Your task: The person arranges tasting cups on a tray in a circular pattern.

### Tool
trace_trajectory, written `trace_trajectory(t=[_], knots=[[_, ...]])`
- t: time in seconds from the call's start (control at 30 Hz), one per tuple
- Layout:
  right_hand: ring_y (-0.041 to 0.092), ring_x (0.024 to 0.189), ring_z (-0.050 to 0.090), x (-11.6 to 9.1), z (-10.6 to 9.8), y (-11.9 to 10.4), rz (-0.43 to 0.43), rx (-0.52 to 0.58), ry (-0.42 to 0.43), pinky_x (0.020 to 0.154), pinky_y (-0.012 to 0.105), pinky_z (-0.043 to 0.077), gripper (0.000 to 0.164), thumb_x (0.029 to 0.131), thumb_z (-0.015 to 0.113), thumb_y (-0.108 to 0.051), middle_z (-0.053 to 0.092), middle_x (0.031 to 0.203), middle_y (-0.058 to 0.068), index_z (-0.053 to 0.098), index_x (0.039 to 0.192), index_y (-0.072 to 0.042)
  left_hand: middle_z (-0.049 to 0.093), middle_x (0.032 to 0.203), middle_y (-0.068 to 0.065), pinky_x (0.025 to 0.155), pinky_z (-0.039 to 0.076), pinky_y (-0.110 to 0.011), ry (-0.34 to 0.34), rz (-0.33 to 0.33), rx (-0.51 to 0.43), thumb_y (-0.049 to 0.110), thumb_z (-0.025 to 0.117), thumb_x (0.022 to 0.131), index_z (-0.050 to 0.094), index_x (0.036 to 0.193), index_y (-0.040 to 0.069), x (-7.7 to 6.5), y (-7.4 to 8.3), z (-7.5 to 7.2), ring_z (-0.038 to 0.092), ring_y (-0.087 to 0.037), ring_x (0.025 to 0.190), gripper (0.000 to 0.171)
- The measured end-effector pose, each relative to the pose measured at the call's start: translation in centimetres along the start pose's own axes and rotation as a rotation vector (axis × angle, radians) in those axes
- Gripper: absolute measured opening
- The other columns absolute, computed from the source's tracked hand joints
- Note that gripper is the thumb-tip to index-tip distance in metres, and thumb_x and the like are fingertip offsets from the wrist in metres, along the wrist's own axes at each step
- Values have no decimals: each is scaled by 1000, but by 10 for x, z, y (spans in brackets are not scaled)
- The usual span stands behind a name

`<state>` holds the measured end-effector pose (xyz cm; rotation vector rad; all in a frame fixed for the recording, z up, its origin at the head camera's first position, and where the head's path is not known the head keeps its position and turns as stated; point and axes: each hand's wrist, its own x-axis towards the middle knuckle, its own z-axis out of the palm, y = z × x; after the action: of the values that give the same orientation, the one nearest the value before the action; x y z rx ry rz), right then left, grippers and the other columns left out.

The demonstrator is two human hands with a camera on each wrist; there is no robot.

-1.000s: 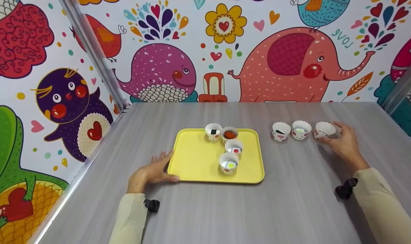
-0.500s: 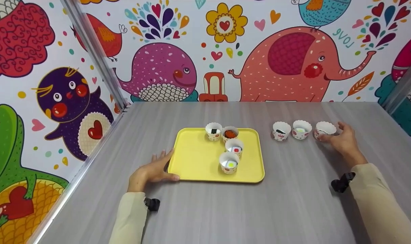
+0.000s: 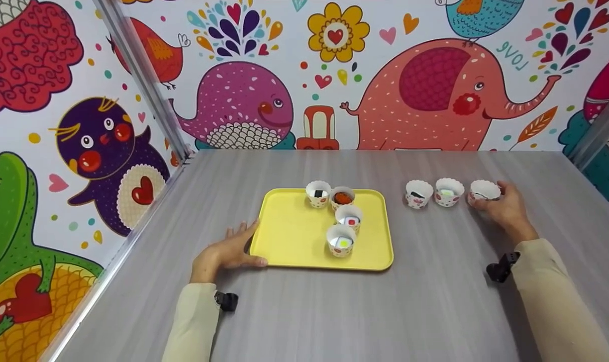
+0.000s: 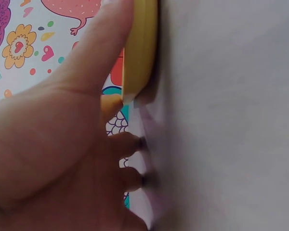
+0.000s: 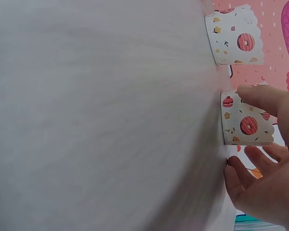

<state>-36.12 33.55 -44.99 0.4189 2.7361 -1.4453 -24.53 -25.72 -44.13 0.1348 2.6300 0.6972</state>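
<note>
My left hand rests at the left side of the yellow tray, its spread thumb and index finger touching the near left corner. In the left wrist view, the thumb lies along the tray's side. On the far right, my right hand pinches the end patterned paper baking cup, thumb in front and fingers reaching around its far right side. The right wrist view shows this cup with its base at the table. Its contents are mostly hidden; a dark bit shows inside.
Two more baking cups, one with a dark piece and one with a pale green piece, stand left of the held cup. Several cups with small sushi-like pieces, including an orange-filled one, stand on the tray. Patterned walls border the table.
My right wrist and forearm have swung slightly left and away from me while the hand stays at the same cup. The left hand, tray and cups keep their places.
</note>
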Motion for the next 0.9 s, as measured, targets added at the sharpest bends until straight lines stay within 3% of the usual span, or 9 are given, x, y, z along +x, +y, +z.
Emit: trace_trajectory(t=[0.2,0.4,0.73,0.9], knots=[[49,145,27,-3,0,0,-22,-17,-1,121,60,26,100,90,73,-21,15,161,35,4,158,4,0,165,-31,116,7,-76,-1,0,15,49,79,83,6,163,15,0,1,1,-5,-58,149,113],[47,146,24,-6,1,-5,15,0,-9,122,60,22,99,92,72,-25,11,164,31,3,159,0,0,164,-32,118,6,-73,9,-2,15,48,79,82,7,163,14,-1,0,2,-5,-59,149,113],[47,142,30,-10,1,-9,14,-32,18,121,60,26,95,93,70,-27,22,160,34,9,157,5,1,165,-31,113,7,-79,12,-8,22,52,79,81,8,163,15,0,0,1,-3,-58,149,115],[46,139,33,-13,1,-11,1,-23,22,120,60,28,91,93,70,-26,26,158,34,13,156,7,2,165,-32,116,7,-75,14,3,14,50,79,81,8,163,14,0,0,1,-4,-58,149,114]])
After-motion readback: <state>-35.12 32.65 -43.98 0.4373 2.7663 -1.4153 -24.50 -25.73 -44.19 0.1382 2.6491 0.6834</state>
